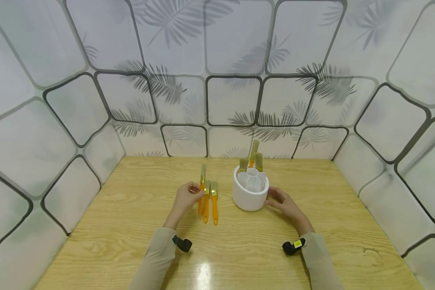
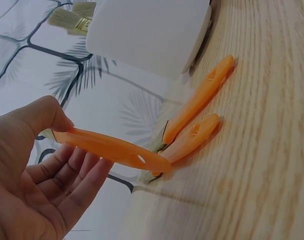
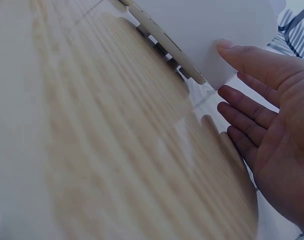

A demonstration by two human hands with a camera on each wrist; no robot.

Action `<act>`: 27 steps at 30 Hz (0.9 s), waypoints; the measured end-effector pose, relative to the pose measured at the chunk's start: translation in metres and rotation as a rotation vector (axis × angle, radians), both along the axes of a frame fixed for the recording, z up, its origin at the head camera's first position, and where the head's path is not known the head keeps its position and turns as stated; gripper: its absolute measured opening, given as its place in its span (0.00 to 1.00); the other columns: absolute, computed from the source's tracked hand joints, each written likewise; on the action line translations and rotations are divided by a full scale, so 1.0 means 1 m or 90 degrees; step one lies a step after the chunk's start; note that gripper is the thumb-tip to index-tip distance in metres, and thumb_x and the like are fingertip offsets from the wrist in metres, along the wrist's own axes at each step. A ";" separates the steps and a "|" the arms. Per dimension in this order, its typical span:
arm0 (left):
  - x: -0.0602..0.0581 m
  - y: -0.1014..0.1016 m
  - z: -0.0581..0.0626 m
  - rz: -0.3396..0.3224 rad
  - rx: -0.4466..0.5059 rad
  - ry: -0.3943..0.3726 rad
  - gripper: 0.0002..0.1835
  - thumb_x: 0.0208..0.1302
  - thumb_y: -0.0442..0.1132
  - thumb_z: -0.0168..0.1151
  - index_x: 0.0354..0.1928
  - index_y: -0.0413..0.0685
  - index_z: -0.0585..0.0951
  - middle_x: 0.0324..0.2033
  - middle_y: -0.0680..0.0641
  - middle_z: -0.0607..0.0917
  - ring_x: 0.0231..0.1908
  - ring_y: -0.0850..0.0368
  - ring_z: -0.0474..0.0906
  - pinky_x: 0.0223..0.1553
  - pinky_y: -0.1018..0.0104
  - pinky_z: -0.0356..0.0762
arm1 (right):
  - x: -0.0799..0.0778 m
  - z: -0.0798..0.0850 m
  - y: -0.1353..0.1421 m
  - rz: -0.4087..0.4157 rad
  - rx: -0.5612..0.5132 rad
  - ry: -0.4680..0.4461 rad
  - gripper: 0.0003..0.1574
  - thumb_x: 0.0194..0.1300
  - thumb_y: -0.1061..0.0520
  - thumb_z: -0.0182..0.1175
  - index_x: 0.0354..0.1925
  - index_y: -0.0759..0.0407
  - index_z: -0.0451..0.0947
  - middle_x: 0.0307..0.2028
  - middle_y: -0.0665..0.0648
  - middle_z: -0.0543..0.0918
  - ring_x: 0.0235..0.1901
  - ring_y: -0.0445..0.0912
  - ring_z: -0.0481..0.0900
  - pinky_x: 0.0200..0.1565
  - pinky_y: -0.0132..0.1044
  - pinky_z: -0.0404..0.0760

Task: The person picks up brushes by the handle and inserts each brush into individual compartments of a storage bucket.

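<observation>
My left hand [image 1: 184, 198] pinches a paintbrush with an orange handle [image 2: 109, 147] between thumb and fingers, bristles pointing away and handle lifted off the table in the left wrist view. Just right of it, two more orange-handled paintbrushes, a middle one [image 1: 206, 205] and a right one [image 1: 215, 203], lie side by side on the table. A round white brush holder [image 1: 249, 200] with inner compartments stands further right, with several paintbrushes [image 1: 259, 162] upright at its back, bristles up. Beside the holder's right side, my right hand [image 1: 284, 204] touches its wall with the thumb [image 3: 234, 52], fingers loosely extended.
The wooden table [image 1: 239, 249] ends against a patterned curtain [image 1: 232, 100] at the back. More of that curtain closes in both sides. Black cameras are strapped on the left wrist [image 1: 182, 244] and the right wrist [image 1: 293, 246].
</observation>
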State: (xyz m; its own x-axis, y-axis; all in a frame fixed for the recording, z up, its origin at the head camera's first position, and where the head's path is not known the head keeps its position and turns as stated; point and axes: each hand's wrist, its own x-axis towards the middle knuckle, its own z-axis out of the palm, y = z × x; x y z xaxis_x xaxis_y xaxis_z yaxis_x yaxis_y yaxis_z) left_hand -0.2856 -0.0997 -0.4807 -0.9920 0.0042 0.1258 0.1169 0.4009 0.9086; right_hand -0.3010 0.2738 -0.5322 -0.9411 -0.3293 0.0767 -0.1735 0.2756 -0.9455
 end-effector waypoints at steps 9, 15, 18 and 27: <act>-0.003 0.000 -0.004 -0.005 0.013 0.030 0.09 0.52 0.32 0.65 0.36 0.38 0.78 0.32 0.42 0.81 0.31 0.54 0.78 0.29 0.67 0.80 | 0.001 0.001 0.000 -0.005 0.001 -0.005 0.36 0.60 0.51 0.63 0.63 0.56 0.63 0.61 0.61 0.70 0.62 0.57 0.64 0.64 0.57 0.59; -0.004 0.000 -0.004 -0.006 0.023 0.043 0.09 0.53 0.32 0.65 0.37 0.40 0.79 0.32 0.44 0.81 0.32 0.54 0.78 0.31 0.67 0.79 | 0.002 0.004 -0.001 0.004 -0.009 -0.008 0.35 0.61 0.53 0.62 0.64 0.57 0.62 0.61 0.62 0.69 0.63 0.58 0.63 0.64 0.58 0.58; -0.004 0.001 -0.004 -0.011 0.030 0.054 0.09 0.53 0.32 0.65 0.37 0.40 0.79 0.32 0.44 0.81 0.33 0.52 0.78 0.31 0.66 0.80 | 0.003 0.005 -0.001 0.001 -0.004 -0.011 0.36 0.60 0.52 0.63 0.64 0.56 0.62 0.61 0.62 0.69 0.63 0.57 0.63 0.64 0.57 0.58; -0.004 0.001 -0.004 -0.025 0.058 0.067 0.09 0.53 0.32 0.66 0.37 0.42 0.79 0.32 0.45 0.81 0.34 0.51 0.78 0.33 0.65 0.80 | 0.000 0.001 0.000 -0.011 0.004 -0.007 0.38 0.59 0.51 0.64 0.64 0.54 0.62 0.61 0.59 0.69 0.62 0.55 0.64 0.64 0.56 0.59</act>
State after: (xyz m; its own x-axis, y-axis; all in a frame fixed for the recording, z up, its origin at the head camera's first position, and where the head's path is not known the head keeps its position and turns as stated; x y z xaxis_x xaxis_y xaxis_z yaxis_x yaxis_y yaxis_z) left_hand -0.2898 -0.0991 -0.4850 -0.9728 0.0267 0.2302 0.2269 0.3103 0.9232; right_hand -0.3008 0.2738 -0.5309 -0.9476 -0.3128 0.0645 -0.1584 0.2850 -0.9454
